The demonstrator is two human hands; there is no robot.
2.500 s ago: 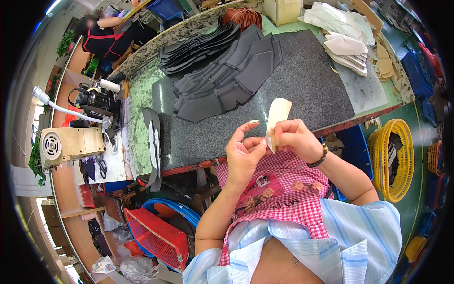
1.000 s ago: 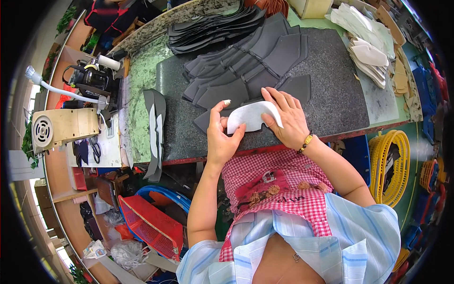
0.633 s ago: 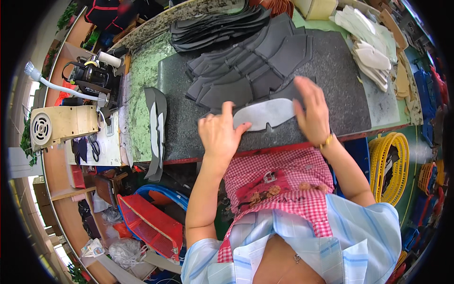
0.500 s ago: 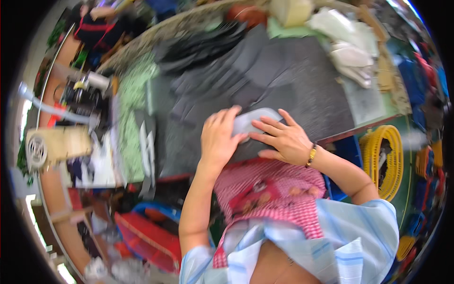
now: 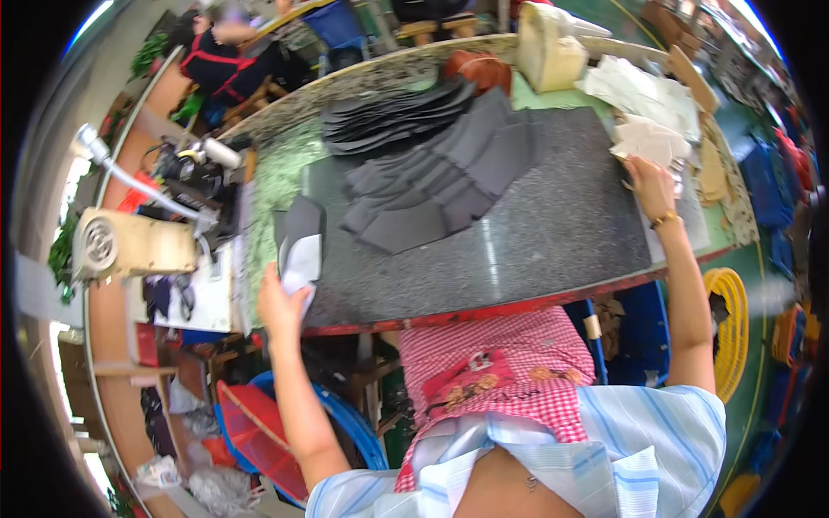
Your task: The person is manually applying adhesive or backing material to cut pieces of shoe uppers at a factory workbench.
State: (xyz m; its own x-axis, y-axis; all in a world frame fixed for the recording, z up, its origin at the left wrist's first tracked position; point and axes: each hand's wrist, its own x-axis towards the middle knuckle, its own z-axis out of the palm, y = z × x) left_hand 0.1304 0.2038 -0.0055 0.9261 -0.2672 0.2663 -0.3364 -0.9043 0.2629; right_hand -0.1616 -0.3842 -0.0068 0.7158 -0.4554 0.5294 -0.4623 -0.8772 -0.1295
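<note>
At the left edge of the dark work board (image 5: 561,233), my left hand (image 5: 281,306) has its thumb and fingers closed on the lower end of a pale grey cut piece (image 5: 303,259). That piece lies over dark cut pieces (image 5: 301,216). Far to the right, my right hand (image 5: 651,188) has its fingers bent at the near edge of a stack of white cut pieces (image 5: 649,142); its fingertips are partly hidden. Between the hands, dark grey flat pieces (image 5: 406,224) lie overlapped in a fan, with a thicker dark stack (image 5: 389,116) behind.
A reddish-brown bundle (image 5: 479,71) and a cream block-shaped object (image 5: 550,56) stand at the back. On the left is a cream machine (image 5: 134,244) with a bent lamp (image 5: 129,177). Below the bench are a blue crate (image 5: 643,337), yellow basket (image 5: 732,337) and red basket (image 5: 259,440).
My hands have parted from the pale grey piece at the middle. The left went left with a pale piece; the right reached out to the white stack. The view has also shifted.
</note>
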